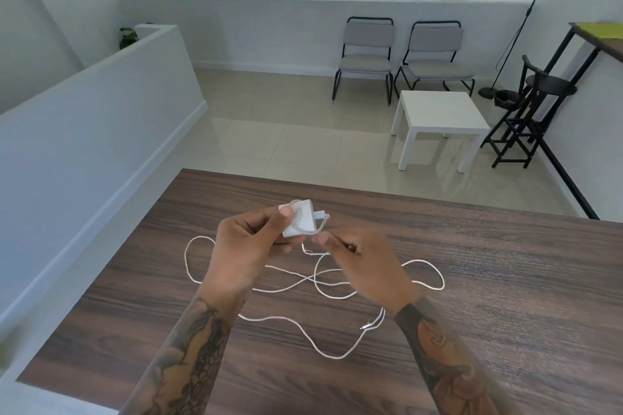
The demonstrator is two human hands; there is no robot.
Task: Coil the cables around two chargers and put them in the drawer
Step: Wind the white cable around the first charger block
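Hands over a dark wood-grain worktop (472, 280), seen from above. My left hand (242, 246) grips a small white charger (303, 217), thumb pressed on its near face and fingers curled behind it, so part of the block is hidden. The charger is held up off the worktop, just beyond my knuckles. My right hand (364, 266) is right beside it, thumb and forefinger pinching the white cable (317, 290) close to where it leaves the charger; the other fingers are curled in, and the exact pinch point is hard to make out.

The rest of the cable lies loose on the worktop below my hands, in overlapping loops that spread left, right and toward me. Parts of it pass under my hands and wrists and cannot be followed. A small connector (365, 326) shows near my right wrist; whether the loops belong to one cable or two, I cannot tell. Another short plug end (306, 250) hangs between my hands.

Both forearms are tattooed and cut off by the bottom edge. Beyond the worktop are a tiled floor, a white side table (438, 118), two grey chairs (401, 54) against a low wall, and a black stool (539, 87) at far right.
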